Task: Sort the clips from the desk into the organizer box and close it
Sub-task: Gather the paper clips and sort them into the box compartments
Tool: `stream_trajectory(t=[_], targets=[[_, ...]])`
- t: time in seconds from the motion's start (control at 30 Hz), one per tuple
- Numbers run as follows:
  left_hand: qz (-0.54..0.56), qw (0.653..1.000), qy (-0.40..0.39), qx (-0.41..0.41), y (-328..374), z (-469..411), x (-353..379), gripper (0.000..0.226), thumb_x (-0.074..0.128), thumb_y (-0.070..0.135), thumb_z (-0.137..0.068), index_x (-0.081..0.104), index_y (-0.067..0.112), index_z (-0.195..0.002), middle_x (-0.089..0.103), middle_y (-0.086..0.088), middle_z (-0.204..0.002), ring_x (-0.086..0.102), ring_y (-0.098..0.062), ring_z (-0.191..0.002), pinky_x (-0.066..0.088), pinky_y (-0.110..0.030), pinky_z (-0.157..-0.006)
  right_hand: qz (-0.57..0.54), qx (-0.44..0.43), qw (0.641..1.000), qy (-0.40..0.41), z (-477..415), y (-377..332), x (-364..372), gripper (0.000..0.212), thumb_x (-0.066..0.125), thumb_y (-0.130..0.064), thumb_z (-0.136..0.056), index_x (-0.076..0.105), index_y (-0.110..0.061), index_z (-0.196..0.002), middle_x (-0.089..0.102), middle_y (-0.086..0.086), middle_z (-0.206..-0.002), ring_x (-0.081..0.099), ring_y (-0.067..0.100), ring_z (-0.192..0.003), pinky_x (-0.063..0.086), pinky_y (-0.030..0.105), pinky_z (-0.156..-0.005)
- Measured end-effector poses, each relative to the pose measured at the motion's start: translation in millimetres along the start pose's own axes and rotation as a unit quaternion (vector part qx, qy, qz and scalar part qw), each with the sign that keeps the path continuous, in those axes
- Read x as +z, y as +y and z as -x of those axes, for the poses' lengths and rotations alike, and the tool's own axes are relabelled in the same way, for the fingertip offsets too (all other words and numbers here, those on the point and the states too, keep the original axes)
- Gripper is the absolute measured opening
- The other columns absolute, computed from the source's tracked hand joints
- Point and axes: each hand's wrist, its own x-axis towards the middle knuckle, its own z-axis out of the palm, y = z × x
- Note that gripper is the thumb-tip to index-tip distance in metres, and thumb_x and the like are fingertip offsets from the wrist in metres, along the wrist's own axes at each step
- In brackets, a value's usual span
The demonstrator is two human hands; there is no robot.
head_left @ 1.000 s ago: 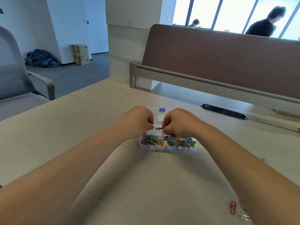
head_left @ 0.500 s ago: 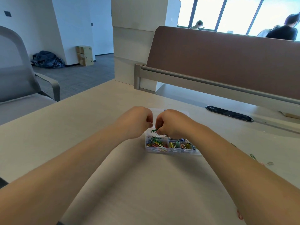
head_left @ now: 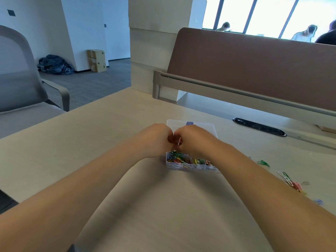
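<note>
A clear plastic organizer box (head_left: 181,166) lies open on the desk, its compartments holding coloured paper clips, its lid (head_left: 205,124) laid flat behind it. My left hand (head_left: 154,138) and my right hand (head_left: 192,138) meet knuckle to knuckle just above the box's left end, fingers curled. Between their fingertips a small clip (head_left: 178,143) shows, pinched by both hands. Loose clips (head_left: 291,180) lie scattered on the desk to the right, partly hidden by my right forearm, with a green clip (head_left: 263,163) nearer the box.
A brown divider panel (head_left: 254,66) on a metal rail bounds the desk at the back, with a black cable slot (head_left: 260,127) before it. A grey office chair (head_left: 20,88) stands at the left. People are beyond the divider by the windows.
My hands have drawn closer until they touch, and the green clips seen between them earlier are now mostly hidden. The view shifted, bringing the loose clips at the right into sight.
</note>
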Motion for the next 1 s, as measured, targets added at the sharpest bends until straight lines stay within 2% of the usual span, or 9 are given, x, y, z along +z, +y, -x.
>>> stream_trajectory(t=[0.13, 0.27, 0.4, 0.47, 0.63, 0.8, 0.9, 1.0], targets=[[-0.004, 1.0, 0.008, 0.004, -0.5, 1.4, -1.1, 0.02, 0.066, 0.028, -0.085, 0.075, 0.013, -0.093, 0.07, -0.007, -0.09, 0.063, -0.024, -0.084, 0.048, -0.031, -0.071, -0.01, -0.007, 1.0, 0.008, 2.7, 2.0, -0.2, 0.023, 0.066, -0.014, -0.089, 0.07, -0.021, -0.11, 0.067, 0.001, -0.098, 0.061, 0.021, -0.084, 0.044, 0.025, -0.07], [-0.001, 1.0, 0.007, 0.001, -0.2, 1.4, -1.5, 0.019, 0.063, 0.023, -0.089, 0.073, 0.017, -0.102, 0.069, -0.002, -0.098, 0.061, -0.018, -0.087, 0.043, -0.024, -0.069, -0.029, -0.006, 0.999, 0.021, 4.6, 5.0, 0.2, 0.022, 0.069, -0.018, -0.089, 0.069, -0.023, -0.11, 0.066, 0.0, -0.105, 0.06, 0.019, -0.089, 0.051, 0.026, -0.081], [-0.003, 1.0, 0.005, -0.001, 0.6, 1.3, -0.3, 0.022, 0.06, 0.025, -0.093, 0.07, 0.017, -0.111, 0.068, -0.002, -0.105, 0.061, -0.018, -0.092, 0.047, -0.025, -0.077, -0.05, -0.002, 0.998, 0.027, 8.7, 6.5, -1.2, 0.024, 0.062, -0.013, -0.093, 0.069, -0.019, -0.115, 0.068, 0.003, -0.113, 0.063, 0.02, -0.097, 0.049, 0.026, -0.088], [-0.004, 1.0, 0.008, -0.003, 1.4, 1.2, 0.2, 0.023, 0.059, 0.025, -0.094, 0.069, 0.017, -0.112, 0.067, -0.002, -0.107, 0.06, -0.017, -0.092, 0.046, -0.024, -0.077, -0.05, 0.006, 0.998, 0.032, 10.4, 6.8, -2.1, 0.026, 0.059, -0.009, -0.094, 0.069, -0.018, -0.117, 0.068, 0.004, -0.116, 0.063, 0.022, -0.099, 0.049, 0.027, -0.091], [-0.007, 1.0, 0.011, 0.0, 3.4, 1.7, 0.4, 0.021, 0.058, 0.026, -0.094, 0.069, 0.017, -0.11, 0.067, -0.002, -0.105, 0.059, -0.017, -0.089, 0.044, -0.024, -0.073, -0.052, 0.008, 0.997, 0.048, 12.8, 8.2, -1.8, 0.027, 0.056, -0.006, -0.094, 0.069, -0.018, -0.115, 0.068, 0.004, -0.115, 0.062, 0.02, -0.098, 0.044, 0.023, -0.083], [-0.009, 1.0, 0.007, 0.01, 3.8, 4.2, 1.1, 0.022, 0.057, 0.023, -0.092, 0.073, 0.018, -0.106, 0.07, -0.002, -0.101, 0.062, -0.018, -0.089, 0.05, -0.027, -0.075, -0.078, 0.008, 0.996, 0.051, 13.2, 6.8, -1.6, 0.026, 0.059, -0.005, -0.093, 0.071, -0.018, -0.113, 0.069, 0.003, -0.111, 0.063, 0.02, -0.096, 0.049, 0.026, -0.087], [-0.007, 1.0, 0.006, 0.015, 3.9, 6.4, 1.0, 0.018, 0.058, 0.02, -0.09, 0.074, 0.018, -0.099, 0.069, -0.001, -0.097, 0.06, -0.017, -0.084, 0.042, -0.023, -0.067, -0.094, 0.012, 0.994, 0.06, 12.8, 9.6, -1.1, 0.024, 0.062, -0.007, -0.09, 0.072, -0.02, -0.108, 0.071, 0.001, -0.106, 0.064, 0.018, -0.091, 0.053, 0.027, -0.086], [-0.014, 1.0, 0.008, 0.025, 5.1, 8.6, 0.9, 0.018, 0.057, 0.018, -0.089, 0.074, 0.017, -0.096, 0.069, -0.001, -0.095, 0.059, -0.016, -0.082, 0.041, -0.023, -0.066, -0.1, 0.017, 0.993, 0.064, 13.5, 11.2, -1.6, 0.023, 0.063, -0.008, -0.089, 0.072, -0.021, -0.106, 0.071, 0.001, -0.104, 0.065, 0.018, -0.089, 0.055, 0.031, -0.086]])
